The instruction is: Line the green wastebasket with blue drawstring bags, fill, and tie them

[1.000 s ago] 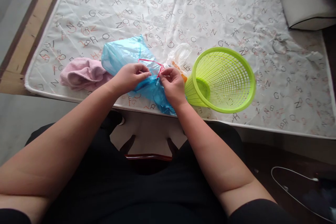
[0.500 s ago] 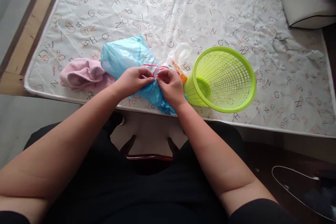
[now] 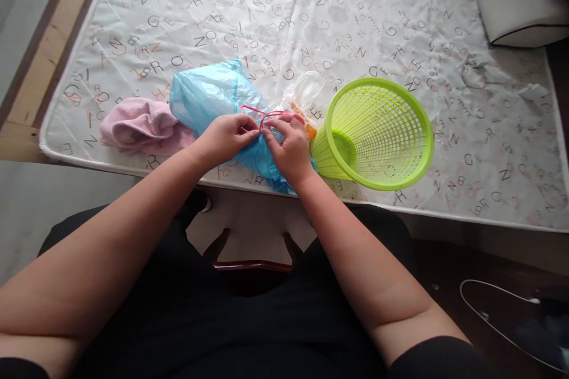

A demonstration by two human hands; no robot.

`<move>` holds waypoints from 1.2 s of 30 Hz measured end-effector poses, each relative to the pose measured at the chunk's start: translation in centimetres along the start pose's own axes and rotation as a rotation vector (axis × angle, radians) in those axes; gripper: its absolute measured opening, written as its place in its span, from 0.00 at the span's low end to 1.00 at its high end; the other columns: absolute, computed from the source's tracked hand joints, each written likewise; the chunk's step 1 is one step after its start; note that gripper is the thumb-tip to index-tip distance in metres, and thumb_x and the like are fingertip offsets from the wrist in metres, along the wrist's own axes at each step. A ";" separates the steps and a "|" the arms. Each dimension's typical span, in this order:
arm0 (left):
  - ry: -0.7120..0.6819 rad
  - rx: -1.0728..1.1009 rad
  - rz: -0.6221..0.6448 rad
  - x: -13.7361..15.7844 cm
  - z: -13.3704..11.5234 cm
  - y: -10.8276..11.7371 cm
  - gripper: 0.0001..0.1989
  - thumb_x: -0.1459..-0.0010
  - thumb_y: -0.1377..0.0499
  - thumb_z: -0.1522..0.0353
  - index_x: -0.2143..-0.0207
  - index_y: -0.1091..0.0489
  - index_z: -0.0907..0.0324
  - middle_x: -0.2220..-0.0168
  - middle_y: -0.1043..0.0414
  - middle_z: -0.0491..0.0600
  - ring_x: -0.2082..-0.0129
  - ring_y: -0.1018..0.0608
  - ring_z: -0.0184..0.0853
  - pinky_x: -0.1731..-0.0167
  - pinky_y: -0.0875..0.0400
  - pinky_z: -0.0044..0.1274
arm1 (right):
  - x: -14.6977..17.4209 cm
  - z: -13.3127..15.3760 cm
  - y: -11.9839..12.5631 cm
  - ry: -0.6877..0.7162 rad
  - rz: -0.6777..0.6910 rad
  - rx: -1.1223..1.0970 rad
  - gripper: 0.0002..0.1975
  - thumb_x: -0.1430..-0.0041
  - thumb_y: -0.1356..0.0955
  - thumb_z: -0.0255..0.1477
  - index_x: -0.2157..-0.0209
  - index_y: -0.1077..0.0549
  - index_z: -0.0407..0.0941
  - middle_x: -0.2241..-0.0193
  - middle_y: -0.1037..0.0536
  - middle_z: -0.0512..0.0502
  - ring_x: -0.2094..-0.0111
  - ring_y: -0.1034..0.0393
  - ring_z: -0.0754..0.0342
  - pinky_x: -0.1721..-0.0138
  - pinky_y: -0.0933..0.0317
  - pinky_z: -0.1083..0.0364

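A filled, light-blue plastic bag [image 3: 213, 89] lies near the table's front edge, its gathered neck under my hands. A pink string [image 3: 262, 112] crosses over the neck, one end sticking out to the left. My left hand [image 3: 229, 136] pinches the string between thumb and forefinger at the crossing. Beside it, my right hand [image 3: 288, 145] has thumb and fingers drawn together on the string's other side, with part of it running over the fingers. The exact grip points are partly hidden by the fingertips.
A pink cloth [image 3: 142, 127] lies crumpled left of the bag. On the right a green mesh basket [image 3: 380, 186] stands close to my right hand. Behind that hand is a white plastic bag [image 3: 306, 92] with orange print. A pale case [image 3: 520, 6] sits at the far right.
My right fingers have shifted slightly, and the string's right part now lies across them. The left hand stays almost still, and the bag has barely moved.
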State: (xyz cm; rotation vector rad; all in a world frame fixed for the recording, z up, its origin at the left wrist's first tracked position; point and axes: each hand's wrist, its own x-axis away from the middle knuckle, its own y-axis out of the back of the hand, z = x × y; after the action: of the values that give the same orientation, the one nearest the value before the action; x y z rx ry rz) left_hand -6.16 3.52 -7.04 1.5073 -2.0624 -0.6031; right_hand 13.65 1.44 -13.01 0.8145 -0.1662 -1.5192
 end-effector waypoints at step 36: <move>0.027 0.143 1.042 3.6 -4.0 5.1 0.14 0.41 0.29 0.55 0.56 0.12 0.49 0.59 0.12 0.49 0.58 0.12 0.44 0.58 0.19 0.27 | 0.3 -1.0 -1.4 -0.406 0.186 -0.142 0.49 0.30 0.31 0.35 0.17 0.59 0.50 0.18 0.48 0.39 0.19 0.50 0.36 0.21 0.46 0.34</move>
State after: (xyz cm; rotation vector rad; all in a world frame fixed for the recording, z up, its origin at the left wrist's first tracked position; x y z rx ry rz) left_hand -8.24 1.31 -0.24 0.3254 -2.5043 -0.0167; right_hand 13.08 1.73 -14.65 0.3596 -0.4170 -1.4852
